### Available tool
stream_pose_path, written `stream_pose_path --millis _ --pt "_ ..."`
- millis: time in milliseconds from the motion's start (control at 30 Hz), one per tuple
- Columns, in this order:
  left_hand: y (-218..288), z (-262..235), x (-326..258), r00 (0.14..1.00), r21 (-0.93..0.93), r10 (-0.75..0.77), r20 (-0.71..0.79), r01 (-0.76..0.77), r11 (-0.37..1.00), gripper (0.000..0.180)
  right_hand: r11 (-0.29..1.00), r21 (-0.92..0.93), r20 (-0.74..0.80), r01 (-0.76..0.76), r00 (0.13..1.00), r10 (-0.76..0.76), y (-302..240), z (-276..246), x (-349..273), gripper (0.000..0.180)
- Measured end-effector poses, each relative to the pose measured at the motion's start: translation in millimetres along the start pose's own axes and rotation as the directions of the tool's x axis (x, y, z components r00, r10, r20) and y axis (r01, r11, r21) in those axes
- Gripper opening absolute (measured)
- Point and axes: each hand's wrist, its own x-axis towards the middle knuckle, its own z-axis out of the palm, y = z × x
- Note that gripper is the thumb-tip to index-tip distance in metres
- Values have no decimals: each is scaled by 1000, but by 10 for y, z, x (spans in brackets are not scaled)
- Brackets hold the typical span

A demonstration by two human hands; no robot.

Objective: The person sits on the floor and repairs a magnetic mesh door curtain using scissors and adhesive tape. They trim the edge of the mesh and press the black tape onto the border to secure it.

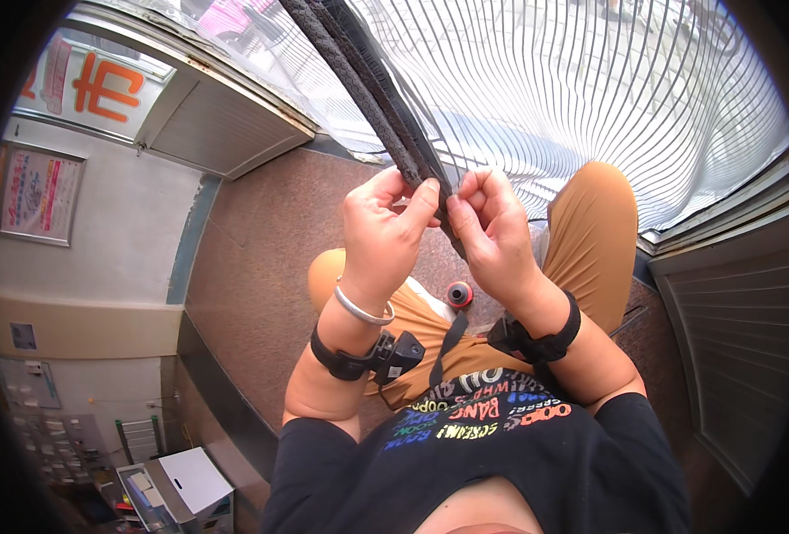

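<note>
A translucent curtain with thin dark stripes point(537, 98) hangs before me, edged by a long dark patterned strip point(359, 80). My left hand point(384, 230) is closed on this strip near its lower end, thumb on top. Just to the right and slightly lower, my right hand point(497, 233) pinches the same edge between thumb and curled fingers. The strip's end point(454, 240) hangs free below the fingertips. What lies right under the fingers is hidden. Between my bent legs, a small round red-and-black object point(459, 295) stands on the floor.
Brown speckled floor point(248, 258) surrounds my knees. White ribbed door panels stand at the left point(221, 116) and right point(737, 329). A framed poster point(42, 196) hangs on the left wall. An open box point(185, 481) sits at the lower left. Paved ground shows through the curtain.
</note>
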Motion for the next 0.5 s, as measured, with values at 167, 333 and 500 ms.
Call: stream_pose_path --millis 167,333,500 --pt "-169 -91 -4 999 -34 -43 12 43 999 12 766 -620 28 172 980 -197 -362 -152 79 14" --pt "-232 -109 -5 999 -49 -7 46 9 999 13 606 -675 106 421 868 -485 -426 -137 245 6" --pt "-204 -92 -24 999 5 -2 47 1 1000 14 526 -728 197 440 869 -455 -396 -75 292 11"
